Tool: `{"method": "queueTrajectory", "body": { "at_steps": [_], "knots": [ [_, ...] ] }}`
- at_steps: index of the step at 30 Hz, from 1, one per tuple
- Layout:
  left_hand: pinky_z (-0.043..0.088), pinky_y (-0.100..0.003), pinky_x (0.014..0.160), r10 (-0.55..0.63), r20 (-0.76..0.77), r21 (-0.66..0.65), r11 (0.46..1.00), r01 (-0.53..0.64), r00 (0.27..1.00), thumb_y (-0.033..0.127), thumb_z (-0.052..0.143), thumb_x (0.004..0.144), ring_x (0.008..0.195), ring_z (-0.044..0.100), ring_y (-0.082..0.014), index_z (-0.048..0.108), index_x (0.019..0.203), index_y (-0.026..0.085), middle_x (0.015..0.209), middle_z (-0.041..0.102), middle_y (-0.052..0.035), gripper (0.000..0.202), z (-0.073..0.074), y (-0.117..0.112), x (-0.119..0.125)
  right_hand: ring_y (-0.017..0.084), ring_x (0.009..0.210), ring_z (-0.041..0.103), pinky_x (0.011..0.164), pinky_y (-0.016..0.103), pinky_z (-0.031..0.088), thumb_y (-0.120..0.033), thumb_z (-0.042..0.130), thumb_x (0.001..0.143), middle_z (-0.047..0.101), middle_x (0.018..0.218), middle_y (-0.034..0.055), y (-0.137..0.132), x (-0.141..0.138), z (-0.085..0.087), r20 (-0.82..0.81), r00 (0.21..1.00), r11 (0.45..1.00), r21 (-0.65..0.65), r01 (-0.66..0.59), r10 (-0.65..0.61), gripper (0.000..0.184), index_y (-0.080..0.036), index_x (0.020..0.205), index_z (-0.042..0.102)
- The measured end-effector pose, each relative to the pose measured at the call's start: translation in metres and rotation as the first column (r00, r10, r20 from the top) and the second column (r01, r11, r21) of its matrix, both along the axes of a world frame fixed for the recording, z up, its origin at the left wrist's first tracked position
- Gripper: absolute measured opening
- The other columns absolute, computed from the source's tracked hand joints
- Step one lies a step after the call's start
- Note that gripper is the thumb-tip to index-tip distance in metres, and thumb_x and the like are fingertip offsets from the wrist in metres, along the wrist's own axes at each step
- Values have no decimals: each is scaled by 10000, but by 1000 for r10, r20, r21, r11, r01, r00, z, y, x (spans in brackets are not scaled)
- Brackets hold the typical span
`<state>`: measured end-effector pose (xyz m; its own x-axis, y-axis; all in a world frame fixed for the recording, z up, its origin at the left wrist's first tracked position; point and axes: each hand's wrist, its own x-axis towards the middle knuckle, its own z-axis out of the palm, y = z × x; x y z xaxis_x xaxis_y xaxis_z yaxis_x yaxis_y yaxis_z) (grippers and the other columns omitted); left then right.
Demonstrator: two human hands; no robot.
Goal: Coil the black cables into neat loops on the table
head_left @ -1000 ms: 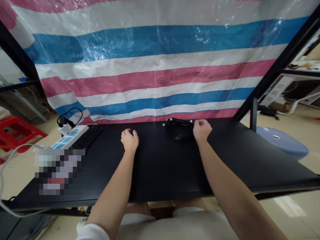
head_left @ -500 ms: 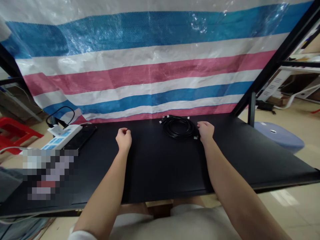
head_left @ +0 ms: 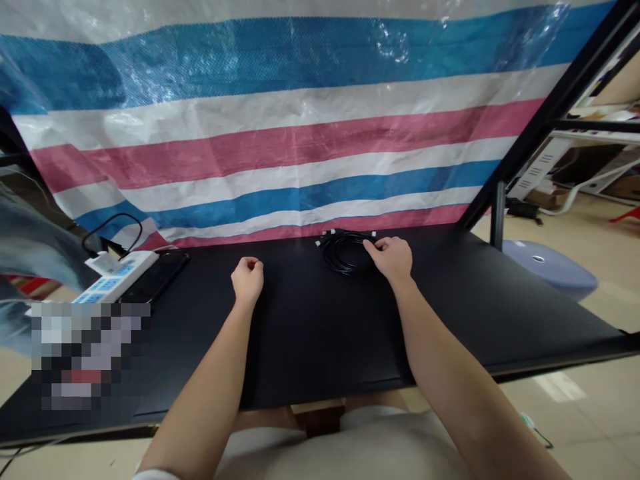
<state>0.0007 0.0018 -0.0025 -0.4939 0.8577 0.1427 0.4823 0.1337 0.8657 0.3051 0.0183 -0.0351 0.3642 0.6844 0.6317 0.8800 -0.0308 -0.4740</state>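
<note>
A coil of black cable (head_left: 336, 261) lies near the back of the black table, with several pale plug ends at its far side. My right hand (head_left: 395, 259) is at the coil's right side, its fingers bent over the loops and covering that part. Left of the coil, my left hand (head_left: 247, 280) rests on the tabletop, apart from the cable. Its fingers are curled in, and nothing shows in them.
A white power strip (head_left: 115, 277) with a plugged-in charger and a dark phone (head_left: 156, 277) lie at the left. A striped plastic sheet (head_left: 300, 153) hangs behind the table (head_left: 310, 333). A bluish lidded bin (head_left: 547, 267) stands right. Blurred clothing of a person (head_left: 35, 233) shows far left.
My right hand has moved left from beside the coil onto its right side. The left hand stays curled in place. A person's blurred clothing has come further into view at the left.
</note>
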Motion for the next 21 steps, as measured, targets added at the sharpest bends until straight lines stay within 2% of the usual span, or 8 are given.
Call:
{"method": "queueTrajectory", "body": {
  "at_steps": [4, 9, 12, 14, 17, 19, 21],
  "knots": [
    [478, -329, 766, -5, -6, 11, 1000, 5, 1000, 166, 555, 675, 742, 622, -208, 528, 604, 240, 676, 637, -6, 106, -1, 0, -1, 237, 652, 541, 619, 362, 418, -482, 446, 833, 587, 636, 87, 6, 0, -10, -2, 1000, 999, -37, -1, 1, 384, -223, 629, 642],
    [483, -349, 799, -26, -73, 13, 1000, 27, 997, 181, 539, 696, 775, 626, -217, 556, 672, 233, 719, 636, -21, 60, -4, 1, 0, 240, 728, 543, 665, 348, 424, -420, 336, 899, 575, 723, 103, 2, -6, -5, 12, 999, 993, 115, 29, -31, 380, -194, 779, 617],
    [475, -380, 872, -34, -197, 90, 995, 53, 980, 211, 549, 712, 896, 618, -242, 582, 757, 218, 828, 643, -62, 57, -7, -1, 3, 239, 773, 543, 695, 344, 429, -402, 300, 917, 570, 791, 114, -2, -12, 1, 17, 1000, 983, 180, 20, -23, 375, -182, 866, 600],
    [455, -400, 932, -69, -269, 176, 977, 119, 961, 256, 561, 730, 988, 596, -255, 604, 841, 207, 928, 646, -89, 129, -9, -2, 6, 241, 788, 542, 710, 348, 429, -389, 284, 924, 563, 824, 121, -4, -17, 3, 18, 1000, 982, 188, -7, 3, 375, -177, 891, 592],
    [427, -410, 985, -252, -331, 249, 906, 342, 909, 341, 553, 775, 1079, 567, -254, 622, 991, 205, 1070, 647, -102, 265, -10, -7, 12, 243, 806, 543, 742, 358, 430, -374, 285, 927, 560, 868, 128, -6, -27, 4, 54, 996, 985, 155, -75, 67, 363, -179, 907, 590],
    [429, -402, 988, -441, -348, 221, 819, 529, 827, 376, 559, 788, 1097, 571, -249, 623, 1063, 208, 1115, 651, -99, 328, -10, -11, 18, 245, 829, 548, 760, 357, 434, -371, 301, 925, 564, 898, 130, -7, -34, 3, 101, 988, 985, 114, -128, 116, 350, -183, 927, 596],
    [450, -386, 963, -589, -329, 171, 732, 660, 738, 395, 591, 778, 1065, 602, -244, 626, 1088, 210, 1089, 671, -92, 362, -12, -15, 26, 245, 850, 552, 763, 350, 438, -373, 314, 923, 568, 913, 129, -8, -42, 4, 152, 975, 981, 79, -175, 162, 343, -188, 935, 603]
  ]
}}
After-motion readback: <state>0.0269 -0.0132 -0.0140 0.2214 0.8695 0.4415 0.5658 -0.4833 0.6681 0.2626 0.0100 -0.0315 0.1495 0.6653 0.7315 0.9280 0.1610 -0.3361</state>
